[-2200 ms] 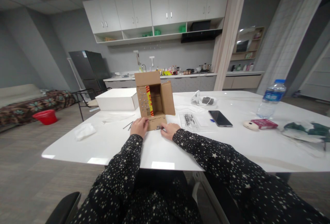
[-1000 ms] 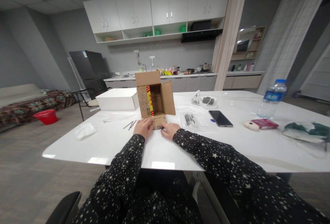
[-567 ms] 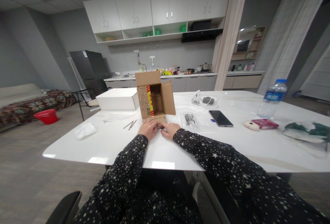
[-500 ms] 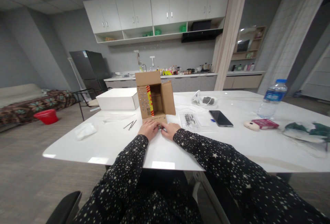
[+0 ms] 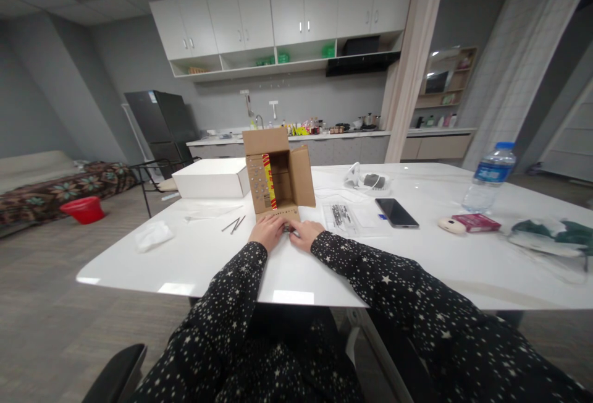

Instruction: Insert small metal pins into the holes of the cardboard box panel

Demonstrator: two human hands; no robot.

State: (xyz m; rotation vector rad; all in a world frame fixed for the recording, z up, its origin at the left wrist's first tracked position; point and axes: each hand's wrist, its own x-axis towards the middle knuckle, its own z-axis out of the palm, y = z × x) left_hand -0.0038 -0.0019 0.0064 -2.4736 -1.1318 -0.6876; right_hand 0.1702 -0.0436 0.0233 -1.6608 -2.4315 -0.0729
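Note:
A brown cardboard box (image 5: pixel 278 171) stands open on the white table (image 5: pixel 296 267), its flaps spread and its bottom flap lying flat toward me. My left hand (image 5: pixel 267 230) rests on that bottom flap with its fingers curled down over it. My right hand (image 5: pixel 304 233) sits just beside it at the flap's right corner, fingers bent onto a small metal piece that I cannot make out. Both hands nearly touch each other. A few thin metal rods (image 5: pixel 234 225) lie left of the box.
A white flat box (image 5: pixel 210 178) stands behind on the left, a crumpled tissue (image 5: pixel 152 235) nearer the edge. Right of the box lie a clear bag of parts (image 5: pixel 345 216), a phone (image 5: pixel 396 212), a water bottle (image 5: pixel 488 177), a red packet (image 5: pixel 476 222) and cloth (image 5: pixel 551 234).
My left hand has slid right along the box's bottom flap until it lies next to my right hand. The right hand and the box have stayed put.

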